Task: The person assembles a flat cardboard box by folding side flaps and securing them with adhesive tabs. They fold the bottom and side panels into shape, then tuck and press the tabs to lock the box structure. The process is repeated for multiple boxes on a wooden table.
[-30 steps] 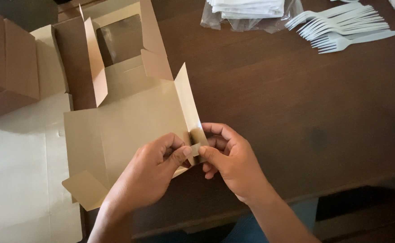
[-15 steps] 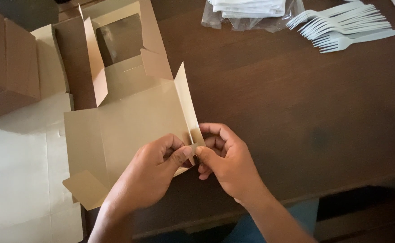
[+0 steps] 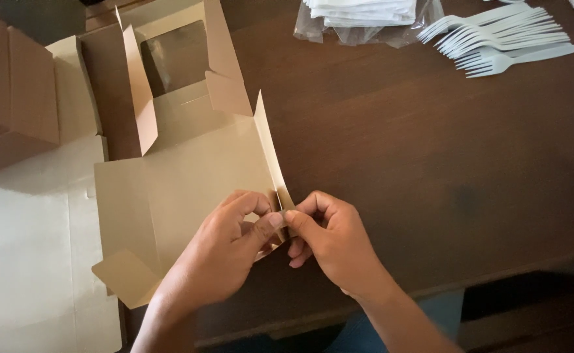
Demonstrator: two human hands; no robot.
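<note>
A flat, unfolded brown cardboard box with a cut-out window in its lid lies on the dark wooden table. Its right side flap stands up. My left hand and my right hand meet at the near right corner of the box. Both pinch the small corner tab there between thumb and fingers. The tab itself is mostly hidden by my fingers.
A pale cardboard sheet lies under the box at the left. Another brown box stands at the far left. A clear bag of white napkins and several white plastic forks lie at the table's far side.
My hands have stayed at the box's near right corner, with only small finger shifts on the tab. The box has not moved.
</note>
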